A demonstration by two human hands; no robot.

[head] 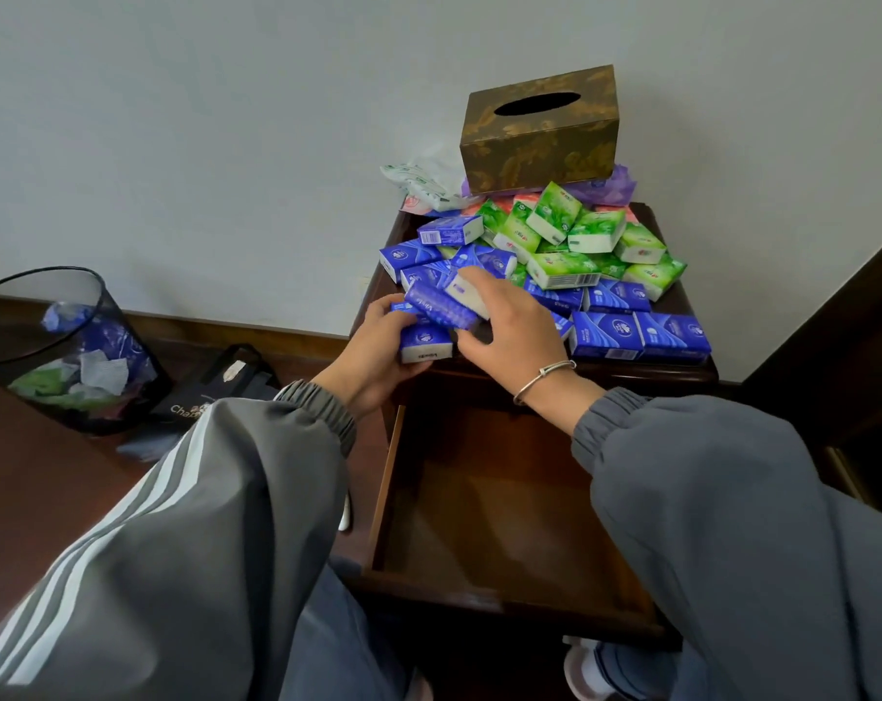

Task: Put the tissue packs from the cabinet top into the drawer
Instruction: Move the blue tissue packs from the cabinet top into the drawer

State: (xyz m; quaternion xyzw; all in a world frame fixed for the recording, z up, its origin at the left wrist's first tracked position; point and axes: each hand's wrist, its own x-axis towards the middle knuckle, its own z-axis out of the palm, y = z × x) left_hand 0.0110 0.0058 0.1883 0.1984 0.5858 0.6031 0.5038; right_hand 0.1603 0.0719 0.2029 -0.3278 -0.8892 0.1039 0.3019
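Observation:
A heap of blue tissue packs (636, 333) and green tissue packs (593, 237) covers the dark wooden cabinet top (681, 369). At the cabinet's front left corner my left hand (373, 354) grips a blue pack (425, 346) from below. My right hand (510, 328) curls over another blue pack (441, 303) lying just above it, fingers wrapped on it. Below the cabinet top the drawer (504, 523) stands pulled out, and its wooden bottom shows no packs.
A brown patterned tissue box (540, 129) sits at the back of the cabinet on purple and white plastic wrappers. A black mesh waste bin (59, 346) with scraps stands on the floor at the left, beside a dark bag (226, 382). The wall is right behind.

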